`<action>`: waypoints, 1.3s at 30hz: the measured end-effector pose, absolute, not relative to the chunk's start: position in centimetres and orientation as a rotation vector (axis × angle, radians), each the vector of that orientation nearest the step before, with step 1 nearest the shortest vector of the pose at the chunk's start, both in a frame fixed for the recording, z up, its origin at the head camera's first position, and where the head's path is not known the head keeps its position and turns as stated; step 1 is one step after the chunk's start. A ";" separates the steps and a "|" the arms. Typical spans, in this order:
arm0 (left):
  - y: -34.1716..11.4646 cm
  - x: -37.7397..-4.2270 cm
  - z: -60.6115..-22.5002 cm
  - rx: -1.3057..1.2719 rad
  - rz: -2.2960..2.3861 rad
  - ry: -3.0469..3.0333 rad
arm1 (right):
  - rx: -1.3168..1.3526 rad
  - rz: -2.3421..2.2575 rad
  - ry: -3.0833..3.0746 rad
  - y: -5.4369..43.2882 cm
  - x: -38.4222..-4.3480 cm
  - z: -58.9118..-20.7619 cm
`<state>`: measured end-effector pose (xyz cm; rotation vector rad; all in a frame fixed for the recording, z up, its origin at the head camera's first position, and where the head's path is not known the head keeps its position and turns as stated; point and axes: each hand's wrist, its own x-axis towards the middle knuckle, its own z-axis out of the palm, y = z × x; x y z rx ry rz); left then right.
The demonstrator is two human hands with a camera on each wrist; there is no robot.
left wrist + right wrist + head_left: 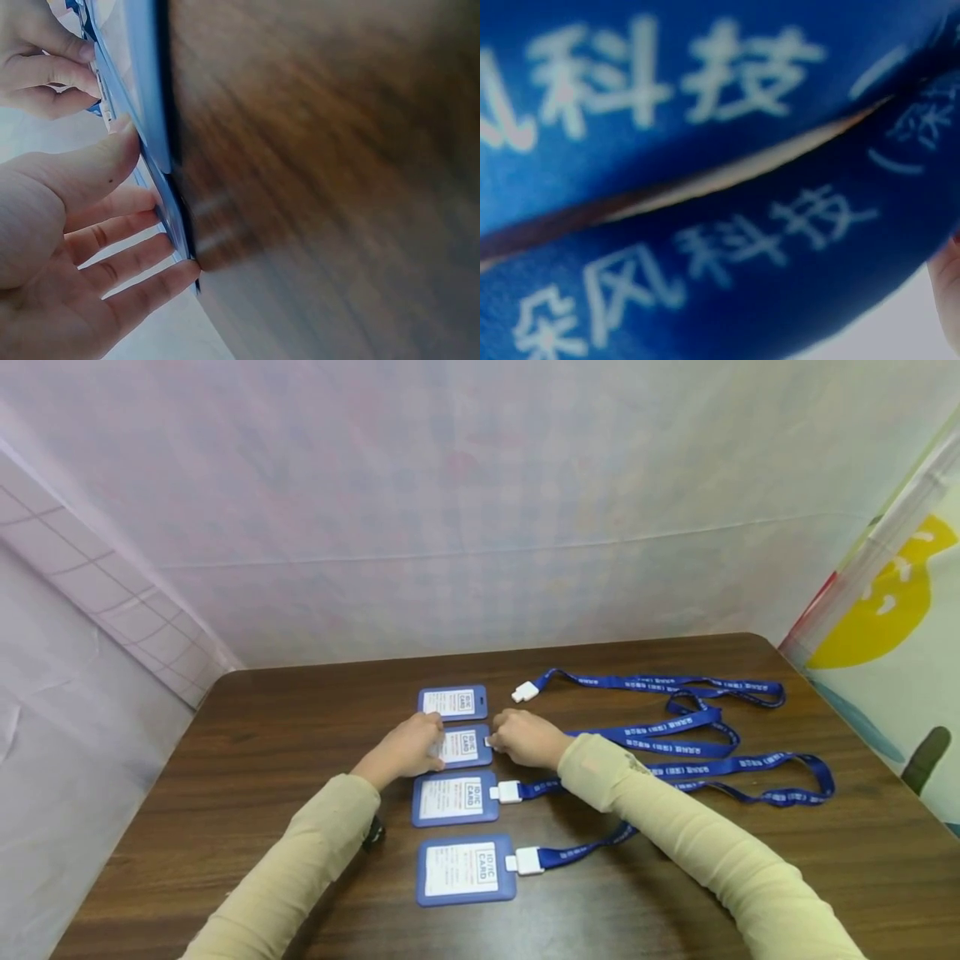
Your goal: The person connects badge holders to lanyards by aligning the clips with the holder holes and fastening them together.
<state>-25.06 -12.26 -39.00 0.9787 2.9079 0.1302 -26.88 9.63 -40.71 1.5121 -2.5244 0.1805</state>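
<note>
Four blue ID card holders lie in a column on the brown table. My left hand point(408, 746) spans the second holder from the back point(471, 746), thumb at its near side and fingers toward its far side; the left wrist view shows these fingertips point(180, 270) along its edge. At the holder's slotted end, my right hand point(528, 737) pinches the white clip point(489, 742) of a blue lanyard point(645, 737), the clip mostly hidden by its fingers. Close up, the lanyard strap point(727, 172) with white lettering fills the right wrist view.
The backmost holder point(452, 702) has a bare slot; a lanyard with a white clip point(526, 692) lies to its right. Both nearer holders, the third point(491, 810) and the front one point(506, 893), have lanyard clips attached. A small black object point(373, 833) is beside the left sleeve.
</note>
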 end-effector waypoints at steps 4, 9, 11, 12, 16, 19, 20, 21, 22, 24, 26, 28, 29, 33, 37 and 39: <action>-12.2 -25.0 -38.9 0.964 0.113 2.905 | 1.515 0.186 -2.499 9.6 -26.9 -40.9; -12.0 -24.9 -38.8 0.928 0.132 2.902 | 1.521 0.175 -2.496 9.7 -27.0 -41.1; -11.9 -24.8 -38.6 0.922 0.140 2.902 | 1.527 0.183 -2.498 9.6 -27.0 -41.0; -11.9 -24.7 -38.5 0.925 0.141 2.902 | 1.529 0.184 -2.500 9.6 -27.0 -41.0; -12.0 -24.5 -38.2 0.940 0.108 2.905 | 1.538 0.199 -2.487 9.5 -27.0 -40.8; -12.0 -24.4 -38.0 0.944 0.093 2.905 | 1.542 0.206 -2.475 9.5 -27.0 -40.7; -12.0 -24.3 -37.9 0.943 0.095 2.906 | 1.544 0.208 -2.473 9.5 -27.0 -40.7; -11.9 -24.3 -37.9 0.942 0.097 2.905 | 1.546 0.212 -2.474 9.5 -27.0 -40.6; -11.9 -24.2 -37.8 0.936 0.102 2.904 | 1.549 0.212 -2.474 9.6 -27.0 -40.5; -11.8 -24.2 -37.7 0.927 0.114 2.899 | 1.554 0.214 -2.486 9.7 -26.9 -40.3; -11.8 -24.2 -37.7 0.928 0.113 2.899 | 1.561 0.214 -2.498 9.8 -27.0 -40.2; -11.7 -24.3 -37.7 0.932 0.098 2.900 | 1.577 0.214 -2.500 9.9 -27.1 -40.2; -11.7 -24.4 -37.7 0.940 0.089 2.902 | 1.586 0.220 -2.505 9.9 -27.2 -40.2; -11.7 -24.7 -37.7 0.985 0.087 2.902 | 1.610 0.265 -2.533 10.2 -27.6 -40.3; -11.8 -24.8 -37.7 0.967 0.170 2.886 | 1.585 0.358 -2.609 10.4 -27.7 -40.2; -11.9 -24.8 -37.6 0.943 0.197 2.881 | 1.561 0.407 -2.643 10.4 -27.6 -40.0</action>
